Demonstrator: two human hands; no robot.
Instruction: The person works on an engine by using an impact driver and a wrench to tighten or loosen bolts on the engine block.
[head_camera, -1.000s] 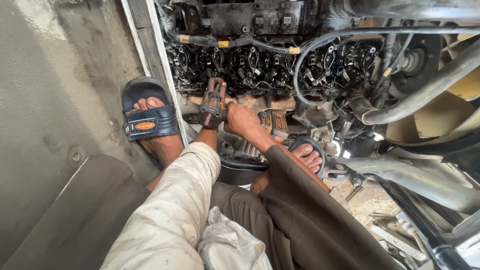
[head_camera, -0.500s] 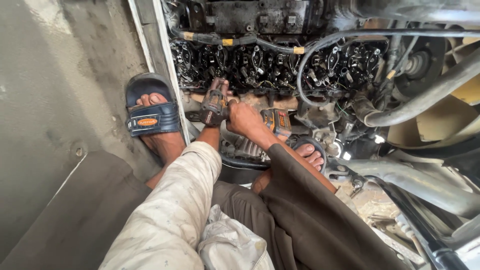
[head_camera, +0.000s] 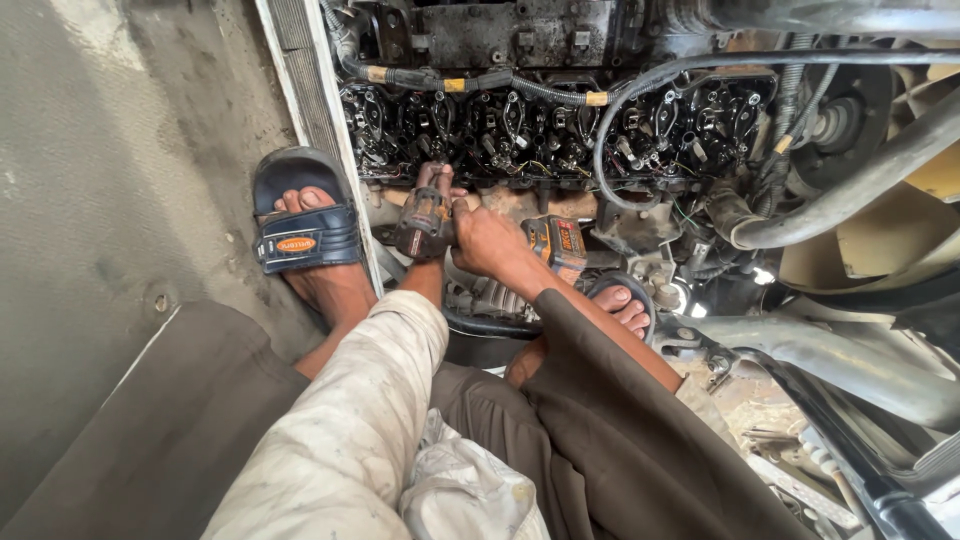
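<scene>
A: Head view, looking down. What do the hands hold?

B: Both hands meet on a grimy cordless power driver (head_camera: 428, 222) at the near edge of an open engine (head_camera: 540, 125). The right hand (head_camera: 490, 240) is closed around the driver's handle. The left hand (head_camera: 425, 228) is mostly hidden behind the tool; it seems wrapped around the body, but I cannot tell its grip for certain. The driver's nose points away from the person into the oily valve gear. Its orange and black battery (head_camera: 560, 243) sticks out to the right, just beside the right hand.

A: Where is the person standing?

B: The left foot, in a dark sandal (head_camera: 300, 232), rests on a ledge to the left of the engine. The right foot's toes (head_camera: 622, 305) perch on engine parts to the right, near the battery.

A: What could go wrong?

B: In my judgement, the oily metal could let the tool slip off its fastener and jerk the wrists. The bare toes sit near hard edges and could be knocked. The loose brown sleeve (head_camera: 600, 400) hangs near the tool and might catch if it spins. A grey hose (head_camera: 640, 80) loops just beyond the hands and could snag.

A: Any containers?

B: None that I can make out. The nearest thing to one is the open engine top, holding rows of rocker arms and springs coated in black oil.
</scene>
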